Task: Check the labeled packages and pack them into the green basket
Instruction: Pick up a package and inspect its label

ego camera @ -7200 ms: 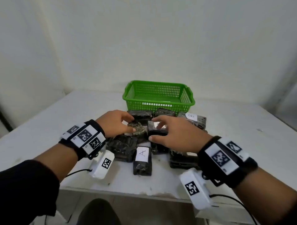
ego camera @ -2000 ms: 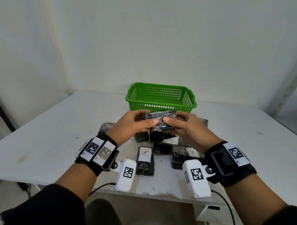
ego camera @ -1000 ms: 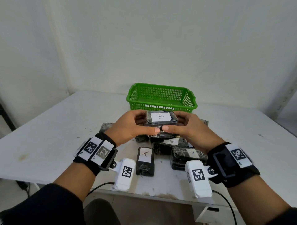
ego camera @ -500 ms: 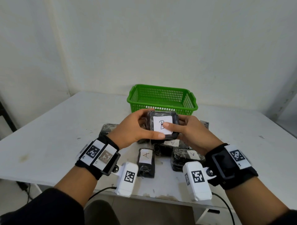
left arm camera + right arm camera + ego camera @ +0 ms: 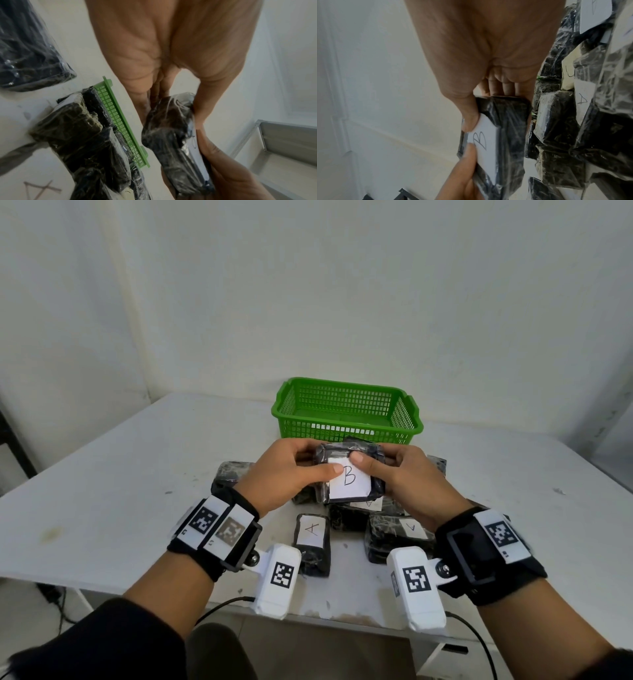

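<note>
The left hand (image 5: 171,47) reaches down from twelve o'clock and grips a dark package wrapped in clear film (image 5: 173,142) near the centre. The other hand (image 5: 231,175) holds the same package from five o'clock. At eight o'clock more wrapped packages (image 5: 82,142) lie against the green basket (image 5: 120,121). One dark bundle (image 5: 25,47) lies at ten o'clock.

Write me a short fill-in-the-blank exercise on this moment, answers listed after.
1. The package held up in both hands has a label with the letter ____.
2. The basket behind the pile is ____ in colour.
3. The package lying nearest the table's front edge is labelled ____.

Answers: B; green; A
</note>
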Demonstrator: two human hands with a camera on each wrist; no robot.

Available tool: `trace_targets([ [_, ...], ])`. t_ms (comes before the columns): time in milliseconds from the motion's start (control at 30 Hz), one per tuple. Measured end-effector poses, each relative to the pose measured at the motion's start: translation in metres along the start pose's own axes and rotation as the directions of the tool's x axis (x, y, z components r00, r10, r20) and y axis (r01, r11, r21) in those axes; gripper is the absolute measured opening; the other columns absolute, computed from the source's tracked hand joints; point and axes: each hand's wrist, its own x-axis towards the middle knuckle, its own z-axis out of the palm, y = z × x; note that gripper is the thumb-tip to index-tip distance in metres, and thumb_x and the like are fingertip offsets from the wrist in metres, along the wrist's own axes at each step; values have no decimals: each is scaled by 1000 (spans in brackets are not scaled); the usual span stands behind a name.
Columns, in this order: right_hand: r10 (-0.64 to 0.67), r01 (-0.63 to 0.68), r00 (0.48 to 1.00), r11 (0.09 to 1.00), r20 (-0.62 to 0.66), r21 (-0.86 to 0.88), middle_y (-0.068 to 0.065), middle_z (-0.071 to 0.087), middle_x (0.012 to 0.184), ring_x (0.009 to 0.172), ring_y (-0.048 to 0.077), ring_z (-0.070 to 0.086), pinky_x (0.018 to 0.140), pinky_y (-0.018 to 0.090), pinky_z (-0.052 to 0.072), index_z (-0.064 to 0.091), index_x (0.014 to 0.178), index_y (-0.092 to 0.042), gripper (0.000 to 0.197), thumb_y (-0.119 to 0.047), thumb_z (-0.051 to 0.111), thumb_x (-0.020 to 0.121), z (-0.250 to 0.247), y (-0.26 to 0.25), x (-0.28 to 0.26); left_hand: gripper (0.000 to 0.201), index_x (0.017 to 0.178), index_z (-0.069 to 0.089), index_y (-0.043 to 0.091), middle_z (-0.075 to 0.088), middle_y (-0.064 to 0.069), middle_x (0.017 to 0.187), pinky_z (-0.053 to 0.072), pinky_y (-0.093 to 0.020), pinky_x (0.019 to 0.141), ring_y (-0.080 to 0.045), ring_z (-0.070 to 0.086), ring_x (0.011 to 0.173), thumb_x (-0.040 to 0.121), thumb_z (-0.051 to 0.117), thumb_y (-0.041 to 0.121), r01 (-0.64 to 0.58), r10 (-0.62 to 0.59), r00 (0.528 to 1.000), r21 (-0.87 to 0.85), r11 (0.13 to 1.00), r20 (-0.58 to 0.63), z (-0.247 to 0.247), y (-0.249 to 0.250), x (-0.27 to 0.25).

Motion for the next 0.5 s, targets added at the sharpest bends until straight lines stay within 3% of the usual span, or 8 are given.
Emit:
trace_targets([
  [100, 27, -27, 999, 1000, 28, 8, 6, 80, 107, 104, 27, 76, 90, 40, 59, 73, 116, -9, 41, -27, 83, 81, 1, 1, 1, 37, 117, 68, 11, 75, -2, 109, 55, -30, 92, -17, 71, 103, 81, 77, 11, -29, 31, 999, 36, 999, -35, -3, 0, 1],
  [167, 60, -65, 995, 996, 85, 61, 10, 79, 113, 107, 30, 75, 94, 43, 61, 70, 121, -3, 43, -14, 83, 82, 1, 1, 1, 38, 119, 67, 9, 74, -5, 110, 56, -34, 94, -20, 71, 103, 82, 76, 10, -26, 25, 998, -12, 1000, -63, -5, -1, 2],
  [267, 51, -56, 993, 997, 103, 51, 11, 79, 111, 105, 30, 76, 89, 41, 63, 69, 121, 0, 37, -4, 79, 85, 0, -1, 1, 45, 120, 67, 10, 73, -7, 113, 54, -39, 95, -23, 70, 106, 78, 80, 20, 0, -1, 1000, -91, 996, -20, -8, -3, 2],
  [400, 26, -28, 995, 999, 99, 15, 10, 80, 110, 103, 27, 77, 89, 43, 63, 69, 120, 0, 38, -5, 81, 85, 0, -3, 1, 39, 119, 68, 8, 74, -7, 110, 55, -36, 93, -25, 71, 104, 81, 78, 13, -19, 17, 999, -37, 999, -34, -11, -1, 2],
  [500, 36, -41, 995, 998, 96, 51, 11, 79, 111, 104, 28, 76, 87, 44, 64, 70, 119, -1, 46, -21, 83, 80, 1, -2, 2, 36, 119, 68, 7, 74, -6, 110, 56, -34, 93, -21, 71, 102, 83, 75, 9, -43, 43, 998, -23, 999, -36, -10, 4, 0],
])
